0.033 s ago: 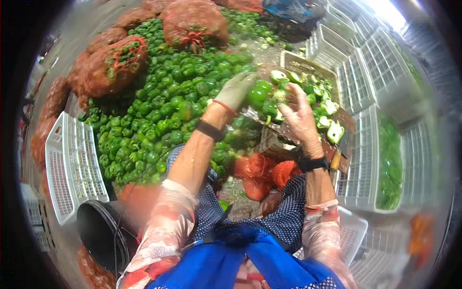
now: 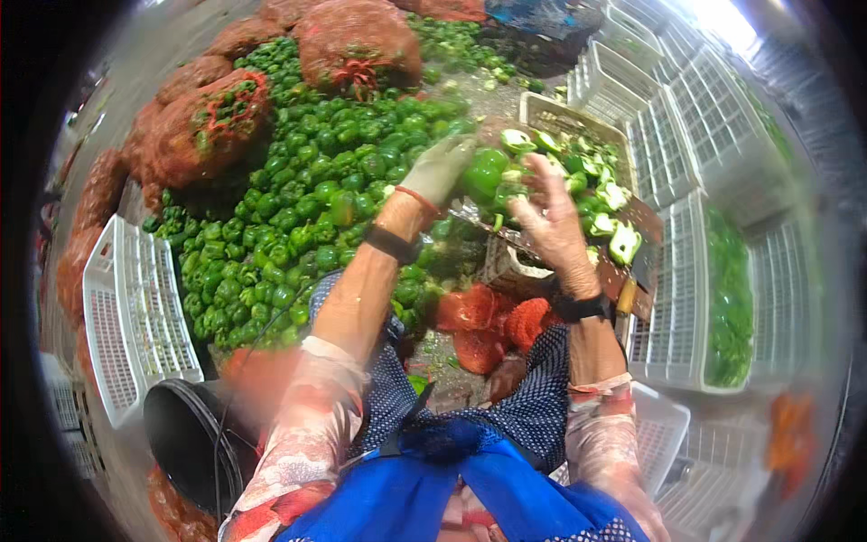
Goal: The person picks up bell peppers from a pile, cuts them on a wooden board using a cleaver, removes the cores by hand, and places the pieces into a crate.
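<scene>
Hands (image 2: 440,169) (image 2: 553,217) astride pepper (image 2: 486,172) (crate rim (image 2: 576,114) beyond)

Plump red mesh sacks (image 2: 357,41) lie along the upper left, one with its neck gathered in red, and a blue sheet (image 2: 537,13) shows at the top edge. At the left, a white slatted crate (image 2: 140,312) stands tilted near a black bucket (image 2: 190,429), with a thin dark cable (image 2: 224,402) running across the bucket, while bunched red netting (image 2: 477,350) lies on the floor near the middle. White crates (image 2: 679,298) crowd the right side, some stacked, with a blurred orange thing (image 2: 792,443) toward the lower right.
</scene>
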A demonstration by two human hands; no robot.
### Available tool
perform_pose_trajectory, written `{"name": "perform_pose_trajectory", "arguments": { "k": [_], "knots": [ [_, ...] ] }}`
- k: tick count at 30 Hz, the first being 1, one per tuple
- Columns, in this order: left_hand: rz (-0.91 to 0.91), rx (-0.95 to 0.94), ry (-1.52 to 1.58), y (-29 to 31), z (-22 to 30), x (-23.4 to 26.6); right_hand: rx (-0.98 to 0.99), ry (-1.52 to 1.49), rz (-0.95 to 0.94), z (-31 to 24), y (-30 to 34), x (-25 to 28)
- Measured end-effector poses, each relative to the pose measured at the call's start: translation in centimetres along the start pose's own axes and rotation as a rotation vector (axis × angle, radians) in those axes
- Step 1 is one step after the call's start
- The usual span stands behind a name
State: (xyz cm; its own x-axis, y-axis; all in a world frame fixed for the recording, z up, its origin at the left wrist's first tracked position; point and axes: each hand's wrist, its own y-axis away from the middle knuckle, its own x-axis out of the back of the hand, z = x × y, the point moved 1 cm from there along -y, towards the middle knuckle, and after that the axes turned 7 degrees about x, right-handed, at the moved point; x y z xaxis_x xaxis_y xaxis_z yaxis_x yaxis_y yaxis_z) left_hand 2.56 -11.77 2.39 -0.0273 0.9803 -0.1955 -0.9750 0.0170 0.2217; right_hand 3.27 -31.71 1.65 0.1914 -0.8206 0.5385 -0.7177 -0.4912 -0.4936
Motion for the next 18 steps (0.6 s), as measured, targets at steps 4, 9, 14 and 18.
{"name": "perform_pose_trajectory", "arguments": {
  "k": [4, 9, 14, 18],
  "knots": [
    [-0.076, -0.186, -0.198, 0.4, -0.5, -2.2, -0.035, 0.238, 0.012, -0.9, 0.5, -1.2],
    [-0.236, 0.012, 0.114, 1.1, -0.3, -2.2, -0.436, -0.936, 0.116, 0.3, 1.2, 0.7],
    [-0.231, -0.254, -0.311, 1.2, -1.0, -2.8, -0.622, -1.246, 0.297, 0.7, 1.8, 1.3],
    [-0.185, -0.197, -0.35, 0.2, -1.4, -2.8, -0.709, -1.21, 0.16, 0.4, 2.1, 1.0]
  ]
}}
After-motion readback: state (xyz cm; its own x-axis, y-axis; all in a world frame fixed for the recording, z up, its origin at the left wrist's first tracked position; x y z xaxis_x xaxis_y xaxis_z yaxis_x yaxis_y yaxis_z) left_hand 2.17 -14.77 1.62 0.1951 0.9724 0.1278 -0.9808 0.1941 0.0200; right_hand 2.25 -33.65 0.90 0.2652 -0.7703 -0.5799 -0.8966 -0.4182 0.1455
